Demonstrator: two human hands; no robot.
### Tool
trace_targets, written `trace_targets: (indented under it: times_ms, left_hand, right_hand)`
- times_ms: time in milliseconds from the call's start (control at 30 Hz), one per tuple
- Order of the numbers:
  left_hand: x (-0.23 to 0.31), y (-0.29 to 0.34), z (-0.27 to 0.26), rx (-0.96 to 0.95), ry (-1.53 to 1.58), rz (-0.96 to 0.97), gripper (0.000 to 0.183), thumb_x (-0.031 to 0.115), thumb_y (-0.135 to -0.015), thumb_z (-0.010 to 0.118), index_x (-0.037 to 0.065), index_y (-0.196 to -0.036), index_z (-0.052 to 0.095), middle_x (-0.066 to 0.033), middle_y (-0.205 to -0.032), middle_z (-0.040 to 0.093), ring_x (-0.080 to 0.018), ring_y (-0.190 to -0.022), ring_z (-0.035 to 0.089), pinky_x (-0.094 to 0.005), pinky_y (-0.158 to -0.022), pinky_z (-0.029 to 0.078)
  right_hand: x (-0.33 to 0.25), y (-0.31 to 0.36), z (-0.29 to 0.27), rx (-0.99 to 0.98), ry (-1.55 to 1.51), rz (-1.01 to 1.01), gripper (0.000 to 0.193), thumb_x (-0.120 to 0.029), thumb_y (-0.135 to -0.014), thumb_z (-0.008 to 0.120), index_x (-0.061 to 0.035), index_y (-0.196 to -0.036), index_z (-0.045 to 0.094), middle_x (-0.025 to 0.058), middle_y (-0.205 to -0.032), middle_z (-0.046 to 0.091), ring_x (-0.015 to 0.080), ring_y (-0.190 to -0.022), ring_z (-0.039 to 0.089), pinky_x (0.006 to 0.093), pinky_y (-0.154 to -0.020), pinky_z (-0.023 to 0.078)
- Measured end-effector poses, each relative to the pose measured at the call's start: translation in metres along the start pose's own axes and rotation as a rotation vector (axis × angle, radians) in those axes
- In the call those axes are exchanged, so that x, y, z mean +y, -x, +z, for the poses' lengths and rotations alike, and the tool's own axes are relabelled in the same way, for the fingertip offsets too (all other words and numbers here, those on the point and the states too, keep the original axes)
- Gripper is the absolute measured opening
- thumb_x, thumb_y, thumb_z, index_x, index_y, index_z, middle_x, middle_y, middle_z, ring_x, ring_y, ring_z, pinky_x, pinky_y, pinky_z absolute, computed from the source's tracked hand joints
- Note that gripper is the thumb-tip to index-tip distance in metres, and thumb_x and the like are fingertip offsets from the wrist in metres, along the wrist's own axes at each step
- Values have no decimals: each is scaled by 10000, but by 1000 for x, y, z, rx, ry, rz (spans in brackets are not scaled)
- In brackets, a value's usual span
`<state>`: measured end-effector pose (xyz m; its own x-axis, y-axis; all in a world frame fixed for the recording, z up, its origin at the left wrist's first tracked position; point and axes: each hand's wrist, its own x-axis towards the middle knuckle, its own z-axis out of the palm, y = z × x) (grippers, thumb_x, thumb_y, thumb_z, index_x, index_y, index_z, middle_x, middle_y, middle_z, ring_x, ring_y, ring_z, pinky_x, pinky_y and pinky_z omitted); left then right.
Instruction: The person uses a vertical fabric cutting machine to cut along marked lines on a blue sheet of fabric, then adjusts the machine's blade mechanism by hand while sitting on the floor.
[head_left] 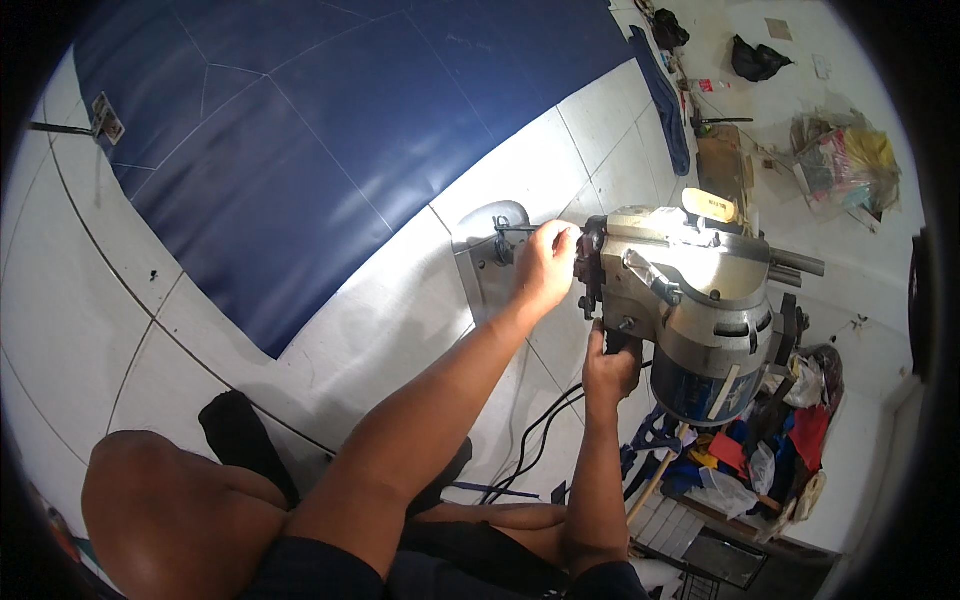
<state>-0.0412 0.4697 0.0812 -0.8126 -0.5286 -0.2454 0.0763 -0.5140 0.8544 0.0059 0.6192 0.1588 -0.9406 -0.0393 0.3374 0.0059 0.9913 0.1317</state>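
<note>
A metal cloth cutting machine (655,265) lies tipped over in front of me, its silver and blue motor housing to the right and its grey base plate (465,240) to the left. My left hand (548,268) is closed at the front of the machine, thumb and fingers pinched by a thin dark rod; what lies between the fingertips is hidden. Below the housing, my right hand (610,378) wraps round the black handle (627,355), with its thumb pointing up toward the dark front parts. A yellow tag-like piece (709,205) sits on top of the machine.
A large dark blue sheet (330,140) with pale drawn lines covers white floor tiles (90,330). Black cables (545,425) run below the machine. Piled cloth and bags (760,455) lie at the right. A bag of scraps (850,165) and a black bag (758,60) are farther off.
</note>
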Motion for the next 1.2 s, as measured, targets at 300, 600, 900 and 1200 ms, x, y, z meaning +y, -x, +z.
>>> trace_targets:
  times_ms: [300, 600, 900, 1200]
  left_hand:
    - [8, -9, -12, -267, 411, -375, 523, 440, -1003, 426, -44, -1112, 592, -110, -892, 631, -150, -722, 628, -281, -668, 552]
    - [9, -7, -17, -332, 486, -375, 565, 457, -1003, 405, -48, -1196, 572, -141, -1087, 600, -177, -898, 592, -310, -815, 521]
    - [10, -10, -22, -357, 464, -378, 562, 450, -996, 429, -50, -1203, 578, -142, -1099, 625, -181, -918, 604, -307, -826, 515]
    - [13, -10, -21, -346, 457, -400, 542, 428, -989, 463, -61, -1191, 579, -134, -1073, 635, -177, -899, 612, -295, -814, 522]
  right_hand:
    - [3, 0, -1, 5, -18, -33, 404, -374, -765, 735, -61, -1001, 636, 122, -898, 668, 302, -830, 647, 411, -745, 502]
    - [17, 3, 5, 85, -27, -218, 554, -328, -773, 742, 49, -1128, 543, 237, -1066, 591, 397, -1001, 565, 468, -887, 433]
    - [8, 23, 3, 238, -180, -369, 440, -214, -766, 718, -22, -1103, 511, 149, -1032, 515, 329, -988, 486, 468, -836, 359]
    - [-47, 20, -2, -143, -478, -357, 380, -152, -833, 685, -55, -1180, 563, 94, -916, 614, 235, -815, 600, 355, -737, 465]
